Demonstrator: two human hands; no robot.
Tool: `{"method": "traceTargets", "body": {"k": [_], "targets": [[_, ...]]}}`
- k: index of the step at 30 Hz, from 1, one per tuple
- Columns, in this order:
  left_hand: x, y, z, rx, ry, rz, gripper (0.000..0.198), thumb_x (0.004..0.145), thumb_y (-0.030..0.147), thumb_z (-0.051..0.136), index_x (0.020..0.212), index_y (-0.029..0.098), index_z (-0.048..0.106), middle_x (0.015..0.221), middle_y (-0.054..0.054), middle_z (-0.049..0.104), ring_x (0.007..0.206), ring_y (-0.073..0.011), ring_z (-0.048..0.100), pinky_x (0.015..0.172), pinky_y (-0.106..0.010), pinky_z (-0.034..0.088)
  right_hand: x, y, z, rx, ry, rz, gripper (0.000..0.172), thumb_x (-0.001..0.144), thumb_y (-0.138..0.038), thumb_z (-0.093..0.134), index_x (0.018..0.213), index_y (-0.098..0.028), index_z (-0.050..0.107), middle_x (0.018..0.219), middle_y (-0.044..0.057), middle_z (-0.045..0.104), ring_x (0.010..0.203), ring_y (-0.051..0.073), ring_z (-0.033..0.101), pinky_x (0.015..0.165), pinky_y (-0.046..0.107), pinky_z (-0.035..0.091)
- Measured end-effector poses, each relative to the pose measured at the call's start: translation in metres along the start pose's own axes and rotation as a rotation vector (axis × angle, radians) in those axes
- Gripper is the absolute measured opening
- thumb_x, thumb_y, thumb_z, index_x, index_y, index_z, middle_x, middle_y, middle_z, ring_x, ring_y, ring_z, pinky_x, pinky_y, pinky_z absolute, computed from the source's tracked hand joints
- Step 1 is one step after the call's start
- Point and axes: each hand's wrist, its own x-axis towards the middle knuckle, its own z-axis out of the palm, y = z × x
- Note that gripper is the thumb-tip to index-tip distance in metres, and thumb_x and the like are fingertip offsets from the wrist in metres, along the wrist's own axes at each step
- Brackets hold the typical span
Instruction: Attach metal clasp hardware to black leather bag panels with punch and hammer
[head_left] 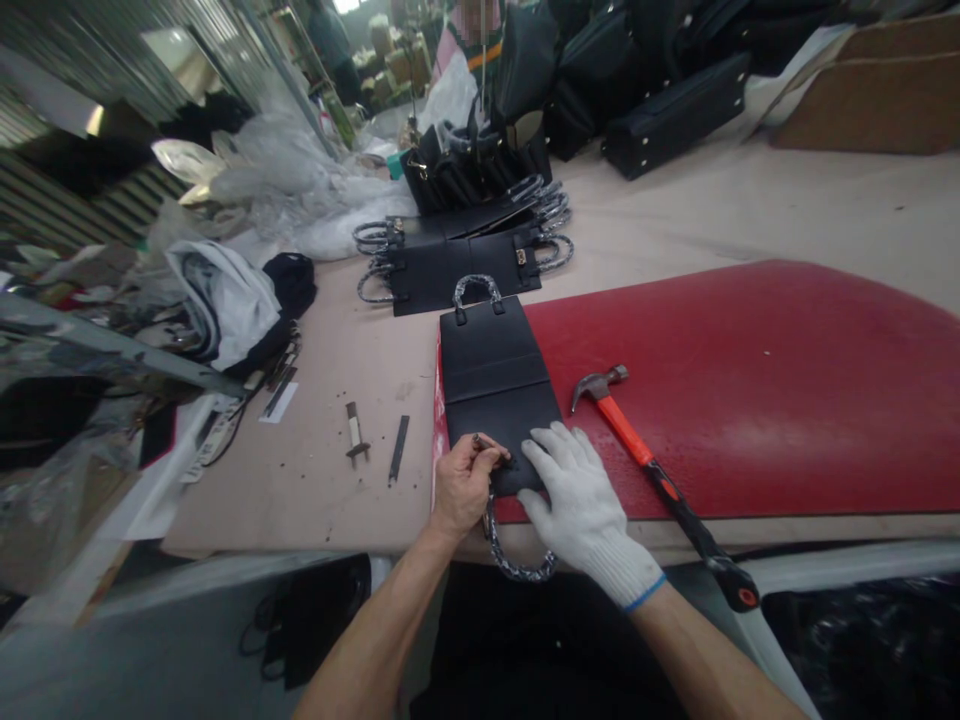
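Black panel (495, 365) with a wrapped handle at each end, lying flat beneath both hands on the left end of a red mat (750, 400); far handle (478, 283) ahead of the hands, near handle (521, 574) between the wrists, past the mat's front edge. By appearance light, smooth, bendable at the line across its middle and easily scuffed; best held by the side edges, the shiny handle wrapping perhaps slippery. Bare left hand (465, 485) pinched narrow around a slim object (504, 455), too small to identify, against the panel's near half. Gloved right hand (574, 490) palm-down, fingers slightly spread, touching the panel's right edge, nothing visible in its grasp. Right of this hand, a claw hammer (637, 445). Left of the left hand, on the surface (300, 510), a dark strip (399, 450), then a two-pronged tool (355, 432). Beyond both hands, similar panels (465, 275) with handles.
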Motion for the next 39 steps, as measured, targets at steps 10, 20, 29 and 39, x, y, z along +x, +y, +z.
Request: {"method": "traceTargets", "body": {"k": [10,20,29,39], "targets": [[0.003,0.002,-0.001,0.215,-0.075,0.158,0.016,0.096,0.021,0.052,0.086,0.021,0.065,0.081,-0.002,0.072,0.075,-0.0153,0.069,0.073,-0.026,0.055,-0.005,0.015,-0.023,0.185,0.169,0.024,0.043,0.090,-0.030,0.057,0.131,-0.016,0.062,0.135,0.015,0.064,0.128,0.031,0.057,0.110,0.051,0.046],[0.002,0.000,0.000,0.267,-0.123,0.255,0.013,0.095,0.020,0.051,0.089,0.022,0.063,0.083,-0.004,0.072,0.075,-0.0172,0.070,0.073,-0.027,0.054,-0.012,0.058,-0.088,-0.537,-0.345,0.524,0.043,0.097,-0.031,0.042,0.131,-0.010,0.058,0.102,0.021,0.064,0.086,0.038,0.067,0.064,0.045,0.052],[0.009,0.006,-0.004,0.242,-0.168,0.224,0.015,0.095,0.020,0.051,0.086,0.023,0.062,0.081,-0.002,0.071,0.074,-0.0165,0.069,0.072,-0.026,0.053,0.006,0.069,-0.109,-0.017,-0.289,0.752,0.034,0.087,-0.026,0.049,0.118,-0.013,0.059,0.067,0.003,0.057,0.056,0.022,0.059,0.050,0.031,0.043],[0.007,0.001,-0.006,0.306,-0.234,0.376,0.015,0.094,0.019,0.049,0.091,0.023,0.063,0.084,-0.004,0.071,0.077,-0.0181,0.069,0.075,-0.028,0.054,0.014,-0.015,-0.160,0.893,-0.128,0.619,0.037,0.087,-0.058,0.061,0.096,-0.022,0.059,0.064,-0.005,0.050,0.049,0.013,0.049,0.045,0.027,0.045]]}}
